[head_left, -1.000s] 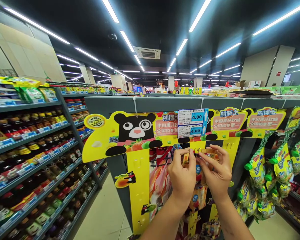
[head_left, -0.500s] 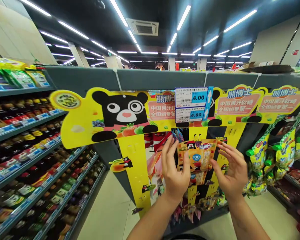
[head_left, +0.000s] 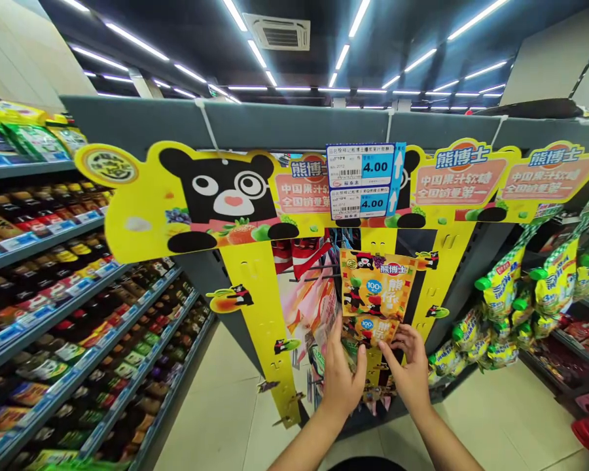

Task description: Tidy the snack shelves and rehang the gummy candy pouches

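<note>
A small orange candy bag [head_left: 373,328] with a blue round 100 mark hangs low on the yellow rack, its bottom partly covered by my fingers. My left hand [head_left: 342,379] is at its left side, fingers extended upward and thumb apart near the lower edge. On the other side, my right hand [head_left: 409,367] has its thumb against the front of the bag's lower right corner and its fingers bent round the right edge. Just above both hands hangs a larger-looking orange candy bag [head_left: 380,288], facing me, with nothing touching it.
A bear-shaped yellow sign [head_left: 142,216] and price tags [head_left: 360,180] span the top of the rack. Pink bags [head_left: 310,301] hang left of my hands. Bottle shelves [head_left: 53,314] line the left; yellow-green pouches [head_left: 503,288] hang at right.
Both hands have moved down from the sides of the upper candy bag to the lower one and come closer together. The view has tilted downward.
</note>
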